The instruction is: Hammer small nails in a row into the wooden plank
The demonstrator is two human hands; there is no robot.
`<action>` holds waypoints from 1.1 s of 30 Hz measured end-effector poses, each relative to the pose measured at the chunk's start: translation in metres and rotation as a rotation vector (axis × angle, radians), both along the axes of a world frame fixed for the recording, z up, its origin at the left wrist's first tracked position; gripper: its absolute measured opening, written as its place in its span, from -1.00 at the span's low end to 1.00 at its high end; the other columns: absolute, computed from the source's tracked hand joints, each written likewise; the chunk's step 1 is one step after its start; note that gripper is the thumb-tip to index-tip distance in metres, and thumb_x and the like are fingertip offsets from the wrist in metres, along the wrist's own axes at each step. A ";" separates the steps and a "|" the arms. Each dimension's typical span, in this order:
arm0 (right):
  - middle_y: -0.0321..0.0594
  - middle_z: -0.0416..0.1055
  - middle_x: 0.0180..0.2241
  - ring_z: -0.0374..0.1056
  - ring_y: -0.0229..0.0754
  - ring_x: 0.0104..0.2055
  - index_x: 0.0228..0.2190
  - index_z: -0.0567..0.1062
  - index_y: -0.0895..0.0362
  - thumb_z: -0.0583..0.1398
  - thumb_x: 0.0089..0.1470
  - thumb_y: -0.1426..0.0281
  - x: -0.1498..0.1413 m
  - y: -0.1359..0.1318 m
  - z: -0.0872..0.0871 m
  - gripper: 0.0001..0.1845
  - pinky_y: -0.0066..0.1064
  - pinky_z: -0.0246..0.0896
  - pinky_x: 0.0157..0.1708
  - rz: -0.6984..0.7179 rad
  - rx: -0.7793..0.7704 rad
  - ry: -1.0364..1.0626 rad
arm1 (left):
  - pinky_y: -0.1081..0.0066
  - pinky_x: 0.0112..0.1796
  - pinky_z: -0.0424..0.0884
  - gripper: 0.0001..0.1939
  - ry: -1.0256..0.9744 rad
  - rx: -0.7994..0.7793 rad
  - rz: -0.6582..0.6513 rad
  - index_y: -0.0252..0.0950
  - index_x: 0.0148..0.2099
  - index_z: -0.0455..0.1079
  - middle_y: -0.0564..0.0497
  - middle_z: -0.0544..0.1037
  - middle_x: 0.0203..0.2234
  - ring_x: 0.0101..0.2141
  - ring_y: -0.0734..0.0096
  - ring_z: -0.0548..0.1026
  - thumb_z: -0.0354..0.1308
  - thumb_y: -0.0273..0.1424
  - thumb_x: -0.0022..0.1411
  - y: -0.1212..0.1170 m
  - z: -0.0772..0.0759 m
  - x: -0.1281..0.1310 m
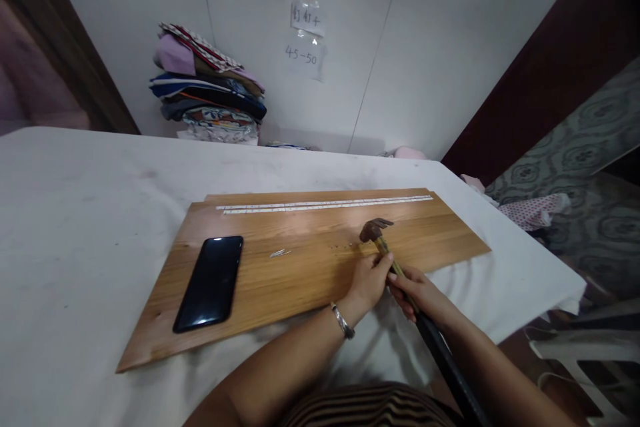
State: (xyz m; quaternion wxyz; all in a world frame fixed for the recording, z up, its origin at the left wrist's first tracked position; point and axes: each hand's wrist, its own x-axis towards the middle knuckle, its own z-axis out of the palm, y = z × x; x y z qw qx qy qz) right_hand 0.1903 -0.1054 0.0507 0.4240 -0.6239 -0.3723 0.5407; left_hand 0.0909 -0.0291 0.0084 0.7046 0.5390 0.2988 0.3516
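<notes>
A claw hammer point(375, 231) with a rusty head and a long dark handle slants across the near edge of a wooden board point(300, 280). Around its upper handle my right hand point(413, 290) is closed. My left hand point(369, 280), with a bracelet at the wrist, is closed on the handle just below the head. A small row of nails or marks point(345, 246) shows on the board left of the hammer head; they are too small to make out. Several loose nails point(279, 253) lie farther left on the wood.
A black phone point(210, 285) lies on the board's left part. Two measuring strips point(325, 205) run along its far edge. White cloth covers the table point(75, 247). Folded clothes point(213, 90) are stacked against the wall, and a white plastic stool point(590, 353) stands at lower right.
</notes>
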 end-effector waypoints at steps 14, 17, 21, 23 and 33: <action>-0.52 0.19 -0.70 0.01 -0.44 -0.81 -0.46 0.27 0.07 0.27 -0.04 0.02 0.001 0.001 -0.003 -0.57 -0.59 0.02 -0.88 0.014 0.005 0.008 | 0.40 -0.39 0.27 -0.62 0.003 0.007 -0.009 -0.33 -0.46 0.35 0.01 0.43 -0.55 -0.48 0.41 0.35 0.04 -0.10 0.17 0.001 0.001 -0.001; -0.52 0.19 -0.70 0.00 -0.45 -0.81 -0.48 0.25 0.07 0.28 -0.06 0.01 0.001 0.002 -0.004 -0.55 -0.59 0.01 -0.88 0.017 -0.007 0.018 | 0.41 -0.40 0.26 -0.62 0.016 -0.018 -0.007 -0.33 -0.46 0.36 0.01 0.44 -0.55 -0.49 0.41 0.35 0.04 -0.10 0.17 0.000 0.001 -0.001; -0.53 0.19 -0.70 0.00 -0.45 -0.81 -0.49 0.25 0.07 0.28 -0.06 0.00 0.001 0.002 -0.004 -0.55 -0.60 0.02 -0.89 0.014 0.023 0.027 | 0.41 -0.41 0.23 -0.62 0.028 -0.004 -0.002 -0.32 -0.47 0.35 0.03 0.43 -0.56 -0.49 0.42 0.34 0.04 -0.11 0.17 0.000 0.003 -0.002; -0.53 0.19 -0.71 0.00 -0.45 -0.82 -0.49 0.25 0.08 0.27 -0.06 0.00 0.002 0.001 -0.005 -0.55 -0.60 0.03 -0.89 0.016 0.034 0.019 | 0.42 -0.42 0.23 -0.62 0.035 0.014 0.000 -0.32 -0.48 0.35 0.04 0.43 -0.57 -0.50 0.42 0.34 0.03 -0.12 0.18 0.000 0.003 -0.002; -0.53 0.19 -0.68 0.01 -0.47 -0.82 -0.49 0.25 0.09 0.26 -0.04 -0.01 0.002 0.002 -0.007 -0.54 -0.60 0.04 -0.89 0.022 0.017 0.002 | 0.42 -0.41 0.28 -0.61 0.011 -0.006 -0.005 -0.34 -0.46 0.37 0.00 0.46 -0.55 -0.50 0.41 0.37 0.05 -0.10 0.19 0.001 -0.003 -0.001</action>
